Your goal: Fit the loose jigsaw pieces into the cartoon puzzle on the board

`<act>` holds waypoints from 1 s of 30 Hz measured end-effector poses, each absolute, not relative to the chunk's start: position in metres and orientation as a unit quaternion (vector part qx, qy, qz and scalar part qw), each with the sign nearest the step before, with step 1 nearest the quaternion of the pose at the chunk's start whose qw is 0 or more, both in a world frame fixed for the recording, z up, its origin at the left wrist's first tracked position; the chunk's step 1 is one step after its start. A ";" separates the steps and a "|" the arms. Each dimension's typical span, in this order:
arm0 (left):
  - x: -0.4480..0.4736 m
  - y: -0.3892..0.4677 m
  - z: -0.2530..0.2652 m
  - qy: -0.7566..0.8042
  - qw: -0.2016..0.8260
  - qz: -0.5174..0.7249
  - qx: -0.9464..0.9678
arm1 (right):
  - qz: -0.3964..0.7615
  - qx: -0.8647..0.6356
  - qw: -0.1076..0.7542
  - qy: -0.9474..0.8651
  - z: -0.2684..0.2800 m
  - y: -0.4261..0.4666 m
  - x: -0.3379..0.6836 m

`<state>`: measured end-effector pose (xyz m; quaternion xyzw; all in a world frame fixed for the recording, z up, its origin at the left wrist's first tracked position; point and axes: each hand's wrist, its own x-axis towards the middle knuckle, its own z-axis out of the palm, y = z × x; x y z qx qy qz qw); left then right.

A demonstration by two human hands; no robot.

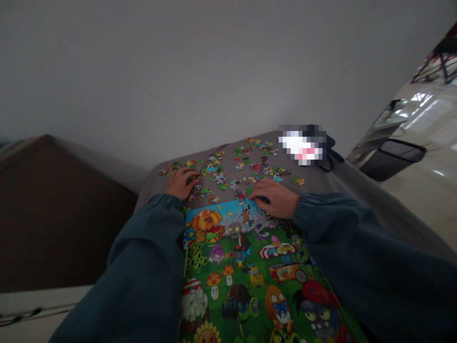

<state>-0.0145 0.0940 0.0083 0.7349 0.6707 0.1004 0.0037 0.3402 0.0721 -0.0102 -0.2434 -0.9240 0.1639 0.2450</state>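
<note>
A jigsaw picture (228,267) of cartoon plants and zombies lies in front of me, between my forearms. Beyond its far edge, loose jigsaw pieces (219,178) are scattered over a grey cloth. My left hand (182,183) rests among the pieces at the left, its fingers curved and the thumb apart from them; nothing shows in its grasp. At the picture's upper right edge, my right hand (276,196) has thumb and forefinger pinched together. A small green jigsaw piece (249,191) shows at these fingertips, partly covered by them.
The grey cloth (317,186) covers the surface up to a pale wall (178,81). A blurred-out bright item with a dark strap (333,157) lies at the back right. To the left stands a dark brown panel (64,219); a black-framed chair (389,157) is at the right.
</note>
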 end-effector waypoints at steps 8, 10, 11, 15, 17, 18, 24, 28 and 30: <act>0.001 0.070 0.024 0.608 0.060 0.119 0.782 | 0.161 -0.236 0.244 -0.927 -0.009 0.074 0.344; 0.011 0.045 0.038 0.568 0.089 0.111 0.811 | 0.158 -0.234 0.249 -0.926 -0.009 0.074 0.345; 0.015 0.029 0.043 0.551 0.102 0.105 0.822 | 0.155 -0.232 0.250 -0.927 -0.009 0.074 0.345; 0.021 -0.030 0.045 0.523 0.159 0.083 0.833 | 0.147 -0.226 0.246 -0.931 -0.008 0.073 0.346; 0.020 -0.047 0.039 0.539 0.174 0.060 0.822 | 0.145 -0.223 0.251 -0.931 -0.008 0.073 0.346; 0.019 -0.052 0.036 0.547 0.176 0.052 0.817 | 0.144 -0.223 0.254 -0.930 -0.009 0.073 0.346; 0.025 -0.052 0.030 0.549 0.188 0.046 0.813 | 0.144 -0.222 0.252 -0.931 -0.011 0.073 0.345; 0.028 -0.052 0.028 0.562 0.180 0.052 0.806 | 0.152 -0.226 0.250 -0.929 -0.009 0.072 0.345; 0.028 -0.053 0.027 0.565 0.180 0.053 0.803 | 0.159 -0.228 0.247 -0.928 -0.008 0.072 0.345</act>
